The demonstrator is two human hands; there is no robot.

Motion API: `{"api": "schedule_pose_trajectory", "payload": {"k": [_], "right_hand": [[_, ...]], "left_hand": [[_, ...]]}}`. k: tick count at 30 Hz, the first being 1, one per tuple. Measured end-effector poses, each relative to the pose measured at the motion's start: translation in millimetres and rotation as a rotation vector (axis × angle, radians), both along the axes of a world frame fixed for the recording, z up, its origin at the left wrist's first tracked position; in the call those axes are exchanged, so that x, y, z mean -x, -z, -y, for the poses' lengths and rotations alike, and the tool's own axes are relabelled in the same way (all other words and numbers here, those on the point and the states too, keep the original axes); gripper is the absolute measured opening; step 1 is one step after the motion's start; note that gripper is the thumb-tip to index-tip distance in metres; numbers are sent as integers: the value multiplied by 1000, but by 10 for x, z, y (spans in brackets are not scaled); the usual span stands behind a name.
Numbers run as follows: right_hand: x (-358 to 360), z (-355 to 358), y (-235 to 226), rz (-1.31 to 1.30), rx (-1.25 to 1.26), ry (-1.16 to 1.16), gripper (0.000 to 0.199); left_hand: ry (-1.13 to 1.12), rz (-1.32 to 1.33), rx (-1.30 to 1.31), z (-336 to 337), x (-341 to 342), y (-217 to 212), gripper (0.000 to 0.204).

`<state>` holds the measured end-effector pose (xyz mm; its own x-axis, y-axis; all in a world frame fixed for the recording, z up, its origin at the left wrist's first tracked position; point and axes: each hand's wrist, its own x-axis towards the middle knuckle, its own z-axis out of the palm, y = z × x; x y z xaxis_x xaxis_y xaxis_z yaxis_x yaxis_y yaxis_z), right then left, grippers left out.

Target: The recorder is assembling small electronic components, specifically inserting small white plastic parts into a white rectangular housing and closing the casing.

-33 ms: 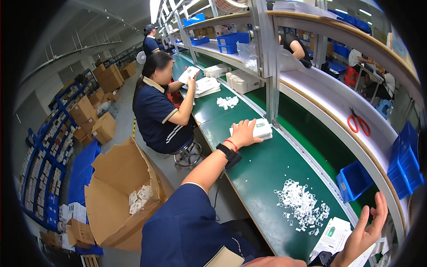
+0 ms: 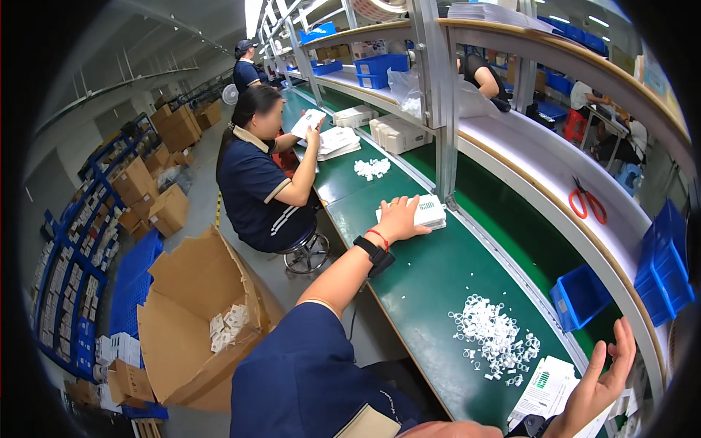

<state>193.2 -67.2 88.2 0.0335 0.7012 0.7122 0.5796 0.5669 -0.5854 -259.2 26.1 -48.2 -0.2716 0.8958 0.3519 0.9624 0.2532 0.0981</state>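
Observation:
My left hand [image 2: 399, 221] lies spread over a stack of flat white boxes [image 2: 429, 212] with green print, on the green work table [image 2: 423, 306]. Its fingers reach across the top of the stack, and the thumb points right. My right hand [image 2: 603, 379] is raised at the lower right with fingers stretched, holding nothing. Beside it, partly covered by the hand and wrist, lie more flat white packages [image 2: 544, 387] with green print. Between my hands is a loose heap of small white plastic ring-shaped pieces [image 2: 493, 336].
A blue bin [image 2: 580, 296] stands behind the heap; red-handled scissors [image 2: 586, 201] lie on the shelf. At left is an open cardboard carton [image 2: 204, 314] with small white boxes inside. A seated co-worker [image 2: 255, 175] holds a white package beside another small white pile [image 2: 372, 168].

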Motion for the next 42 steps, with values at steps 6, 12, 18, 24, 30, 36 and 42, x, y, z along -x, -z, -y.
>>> {"api": "schedule_pose_trajectory", "payload": {"k": [6,12,18,24,30,36,42], "right_hand": [[-330,96,147,156,87,35,26],[-555,150,1038,732,605,435,76],[-593,248,1466,938,736,636,100],[-647,191,1435,772,768,572,98],[-974,62,1584,646,755,542,85],[-1198,112,1373,230,724,499,63],[-629,248,443,-290,221,259,61]], "left_hand": [[374,74,-131,92,-631,-374,79],[1006,350,201,131,-1388,45,28],[1021,500,251,-29,-1395,272,15],[985,722,235,13,-1335,278,16],[898,826,310,-7,-1258,296,17],[891,823,196,17,-1149,143,10],[1028,1034,-23,214,-1395,-832,18]]}}
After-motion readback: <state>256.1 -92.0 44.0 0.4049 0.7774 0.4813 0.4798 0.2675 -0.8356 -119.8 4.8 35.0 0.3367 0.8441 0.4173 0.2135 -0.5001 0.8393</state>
